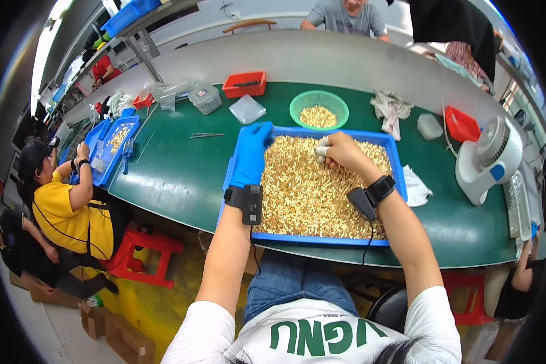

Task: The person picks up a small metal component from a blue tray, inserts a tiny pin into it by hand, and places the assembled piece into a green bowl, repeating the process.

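A shallow blue tray (321, 241) full of small gold-coloured metal pieces (312, 194) lies in front of me on the green table. My left hand (250, 155), in a blue glove, is at the tray's far left corner, its fingers curled over the rim. Above the pieces, toward the tray's far side, my right hand (343, 151) has its fingers pinched together. White covers show on some of those fingertips; whatever sits between them is too small to make out. Just beyond the tray, a green round basket (294, 109) contains more of the same pieces.
Tweezers (207, 134) lie left of the tray. Behind are a red bin (244, 85), a clear box (205, 98) and its lid (247, 109). To the right are a cloth (391, 110), another red bin (462, 124) and a white fan (490, 155). A person in yellow (73, 209) works at left.
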The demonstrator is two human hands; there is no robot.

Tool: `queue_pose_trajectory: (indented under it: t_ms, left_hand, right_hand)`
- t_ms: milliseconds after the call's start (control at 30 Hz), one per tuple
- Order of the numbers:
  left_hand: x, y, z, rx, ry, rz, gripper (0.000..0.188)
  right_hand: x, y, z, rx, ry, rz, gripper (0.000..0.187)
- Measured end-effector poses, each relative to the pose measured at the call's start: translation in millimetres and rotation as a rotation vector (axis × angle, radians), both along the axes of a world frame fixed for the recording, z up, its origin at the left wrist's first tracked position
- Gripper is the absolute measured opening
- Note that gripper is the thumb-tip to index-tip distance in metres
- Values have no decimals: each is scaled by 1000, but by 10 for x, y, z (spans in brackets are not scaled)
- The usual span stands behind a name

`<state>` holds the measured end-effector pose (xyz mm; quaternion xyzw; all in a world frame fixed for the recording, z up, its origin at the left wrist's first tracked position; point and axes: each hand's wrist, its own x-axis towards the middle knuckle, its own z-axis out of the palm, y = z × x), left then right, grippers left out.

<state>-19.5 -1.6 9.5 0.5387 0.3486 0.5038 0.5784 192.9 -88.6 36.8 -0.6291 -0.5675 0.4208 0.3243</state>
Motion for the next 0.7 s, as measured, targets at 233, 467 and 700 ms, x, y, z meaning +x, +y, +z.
queue_pose_trajectory:
  t_ms: [233, 467, 700]
  left_hand:
    - [168, -132, -6, -76, -16, -107, 16]
    - [168, -114, -13, -60, -7, -128, 18]
    - [116, -209, -24, 462, 690, -77, 22]
  right_hand:
    - [262, 537, 265, 378, -467, -75, 27]
    - [-188, 282, 95, 208, -133, 87, 27]
    - [-50, 9, -13, 228, -35, -30, 18]
